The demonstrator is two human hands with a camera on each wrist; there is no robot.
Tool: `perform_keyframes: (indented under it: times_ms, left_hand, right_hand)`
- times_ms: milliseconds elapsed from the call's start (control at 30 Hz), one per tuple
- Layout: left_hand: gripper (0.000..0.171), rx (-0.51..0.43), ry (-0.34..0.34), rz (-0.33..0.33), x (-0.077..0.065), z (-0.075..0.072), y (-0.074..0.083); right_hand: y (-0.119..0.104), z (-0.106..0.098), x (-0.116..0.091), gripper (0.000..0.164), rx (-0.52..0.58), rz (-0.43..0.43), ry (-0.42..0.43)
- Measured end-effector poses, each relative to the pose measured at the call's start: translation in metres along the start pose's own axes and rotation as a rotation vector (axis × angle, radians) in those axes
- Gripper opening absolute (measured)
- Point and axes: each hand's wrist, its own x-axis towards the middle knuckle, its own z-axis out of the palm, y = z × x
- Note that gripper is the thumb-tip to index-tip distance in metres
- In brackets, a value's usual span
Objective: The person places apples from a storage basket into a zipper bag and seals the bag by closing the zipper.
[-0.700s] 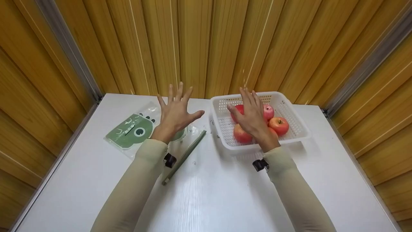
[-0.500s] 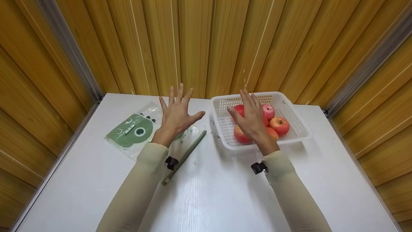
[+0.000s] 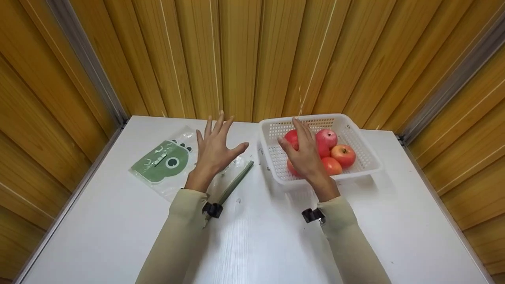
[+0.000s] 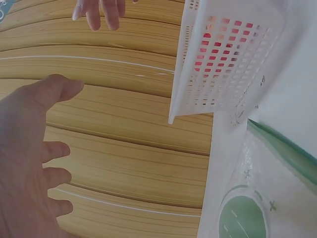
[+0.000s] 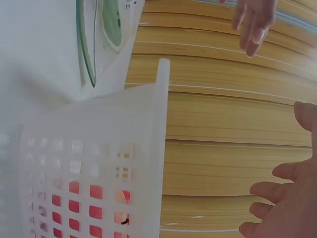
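My left hand (image 3: 214, 156) hovers with fingers spread over a clear plastic bag (image 3: 185, 134) printed with a green cartoon face. It holds nothing, and part of the bag is hidden beneath it. My right hand (image 3: 307, 157), its thumb held apart from the fingers, hangs above the white plastic basket (image 3: 373, 161) and holds nothing. Several red apples (image 3: 343, 156) lie in the basket, some partly covered by that hand. In the left wrist view the basket's slotted side (image 4: 223, 54) stands beyond the left thumb. The right wrist view shows the apples' red through the basket's holes.
A green strip (image 3: 236, 181) along the bag's edge runs diagonally on the white table (image 3: 252, 244), left of the basket. Yellow wood-look panels (image 3: 236, 59) wall in the back and both sides, with grey metal posts (image 3: 85, 55) at the corners.
Both hands have drawn slightly back toward the body, and the fingers are a little more bent. More of the apples shows beside the right hand. Bag and basket stay in place.
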Motion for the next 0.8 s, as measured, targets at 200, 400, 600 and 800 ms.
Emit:
perform_keyframes:
  times_ms: [200,400,600,800]
  left_hand:
    - [0.089,-0.028,0.013,-0.02,-0.007,0.005,-0.007]
    - [0.094,-0.021,0.014,-0.036,-0.012,0.01,-0.012]
    - [0.096,-0.029,0.008,-0.068,-0.016,0.017,-0.021]
    - [0.096,-0.038,-0.009,-0.074,-0.021,0.022,-0.032]
  right_hand:
    - [-0.001,0.005,-0.006,0.075,0.039,0.032,-0.008]
    - [0.001,0.012,-0.011,0.073,0.092,0.037,-0.019]
    - [-0.002,0.019,-0.019,0.076,0.104,0.103,-0.046]
    - [-0.005,0.03,-0.023,0.07,0.131,0.073,-0.015]
